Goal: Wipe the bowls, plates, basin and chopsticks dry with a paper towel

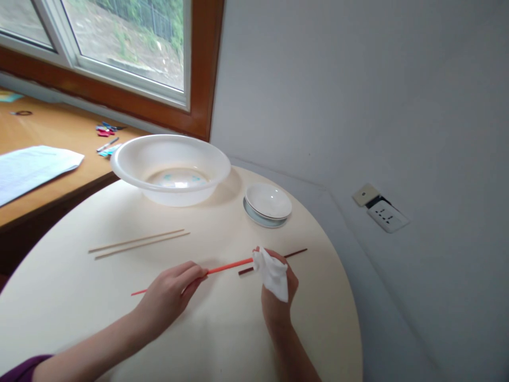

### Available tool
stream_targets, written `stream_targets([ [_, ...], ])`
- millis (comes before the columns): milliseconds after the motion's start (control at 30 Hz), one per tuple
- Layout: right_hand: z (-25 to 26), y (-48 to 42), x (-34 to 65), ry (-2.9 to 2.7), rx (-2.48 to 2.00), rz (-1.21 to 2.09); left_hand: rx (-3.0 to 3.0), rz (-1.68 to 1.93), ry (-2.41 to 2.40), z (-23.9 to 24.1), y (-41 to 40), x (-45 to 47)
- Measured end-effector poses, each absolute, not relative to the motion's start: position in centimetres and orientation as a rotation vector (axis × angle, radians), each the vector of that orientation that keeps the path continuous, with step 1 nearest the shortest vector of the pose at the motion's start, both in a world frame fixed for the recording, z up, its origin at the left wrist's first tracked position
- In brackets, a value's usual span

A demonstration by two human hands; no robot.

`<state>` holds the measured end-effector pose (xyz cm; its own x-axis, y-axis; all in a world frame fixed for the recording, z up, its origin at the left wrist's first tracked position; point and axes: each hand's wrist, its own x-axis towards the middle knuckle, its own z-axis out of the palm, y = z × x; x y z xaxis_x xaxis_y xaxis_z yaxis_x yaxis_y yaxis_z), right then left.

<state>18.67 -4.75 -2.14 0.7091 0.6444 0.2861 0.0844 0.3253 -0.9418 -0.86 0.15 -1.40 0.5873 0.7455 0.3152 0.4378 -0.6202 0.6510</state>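
A red chopstick runs between my two hands above the round table. My left hand pinches it near its middle, and its thin end sticks out to the left past the wrist. In my right hand is a crumpled white tissue, which is wrapped around the chopstick's right end and hides it. Beneath the right hand a dark brown chopstick lies on the table, partly covered by the hand and tissue. Two pale wooden chopsticks rest side by side to the left.
A translucent white basin with a little liquid stands at the back of the round table. Small white dishes are stacked right of it. A wooden desk with papers adjoins at left; the wall borders the right side.
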Motion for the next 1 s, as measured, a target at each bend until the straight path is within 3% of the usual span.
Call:
stream_targets([
  [433, -1.7, -5.5, 20.9, -1.011, -1.362, -0.171, 1.678, 0.528, 0.819, 0.9, -0.7, 0.2],
  [600, -0.9, -5.2, 19.7, -0.928, -1.366, -0.021, 1.330, 0.658, 0.662, 1.3, -0.3, 0.1],
  [800, 0.3, -7.1, 14.8, -1.504, -1.433, 0.511, 1.229, 0.838, 0.710, 1.1, -0.3, 0.0],
  [1000, -1.0, -7.2, 13.7, -1.758, -1.507, 0.021, 1.196, 0.833, 0.670, 0.7, -0.7, 0.2],
])
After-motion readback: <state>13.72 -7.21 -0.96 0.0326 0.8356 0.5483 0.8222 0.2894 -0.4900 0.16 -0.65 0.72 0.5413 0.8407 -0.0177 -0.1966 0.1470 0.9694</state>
